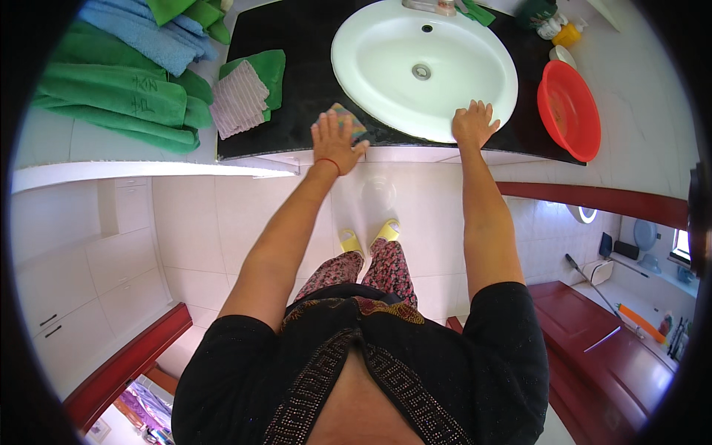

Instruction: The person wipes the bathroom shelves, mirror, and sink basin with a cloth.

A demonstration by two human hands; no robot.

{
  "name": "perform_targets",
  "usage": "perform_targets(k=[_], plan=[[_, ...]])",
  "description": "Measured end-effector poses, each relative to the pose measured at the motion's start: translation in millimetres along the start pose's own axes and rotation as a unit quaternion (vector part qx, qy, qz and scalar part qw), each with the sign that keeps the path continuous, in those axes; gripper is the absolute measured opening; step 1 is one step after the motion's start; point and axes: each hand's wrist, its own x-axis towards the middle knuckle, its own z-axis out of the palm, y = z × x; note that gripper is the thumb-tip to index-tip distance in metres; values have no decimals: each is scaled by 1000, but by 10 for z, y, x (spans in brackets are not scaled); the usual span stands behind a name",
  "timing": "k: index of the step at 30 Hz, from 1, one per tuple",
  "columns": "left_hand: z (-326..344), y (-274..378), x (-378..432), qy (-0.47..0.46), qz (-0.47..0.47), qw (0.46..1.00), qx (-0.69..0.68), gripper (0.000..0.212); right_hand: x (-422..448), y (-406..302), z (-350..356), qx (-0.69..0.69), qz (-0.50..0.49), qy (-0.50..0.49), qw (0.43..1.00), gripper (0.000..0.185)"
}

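My left hand [336, 142] lies flat, fingers spread, over a multicoloured striped cloth [351, 123] at the front of the black stone countertop [300, 72]. Part of the cloth is hidden beneath the palm and fingers. A red string circles that wrist. On the near right rim of the white oval washbasin [378, 67] rests my right hand [474, 127], its fingers apart and holding nothing. The basin has a metal drain [421, 72] and a faucet [431, 5] at its far edge.
A pink striped cloth [242, 100] overlaps a green cloth [276, 72] on the left. Folded green towels [117, 105] and a blue towel [144, 33] lie beyond. A red plastic basin [573, 111] leans at the right, near several bottles [566, 34]. Below is the tiled floor [250, 222].
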Motion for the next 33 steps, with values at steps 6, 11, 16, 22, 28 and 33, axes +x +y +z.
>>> perform_targets(k=[6,11,16,22,28,33], plan=[[140,493,-72,43,20,999,-10,80,-14,-58,17,28,-14,22,999,46],[155,504,1,71,-17,997,-34,79,29,16,14,38,-30,13,999,44],[204,-310,287,120,-161,979,-20,78,-9,-8,-34,45,-50,-7,998,43],[306,-166,197,133,-183,974,9,77,9,-53,-100,61,-66,-28,996,40],[271,43,69,122,-138,983,2,73,57,31,-56,56,-68,-17,996,41],[159,-677,299,164,-188,968,-3,72,4,-24,-63,63,-78,-14,995,41]])
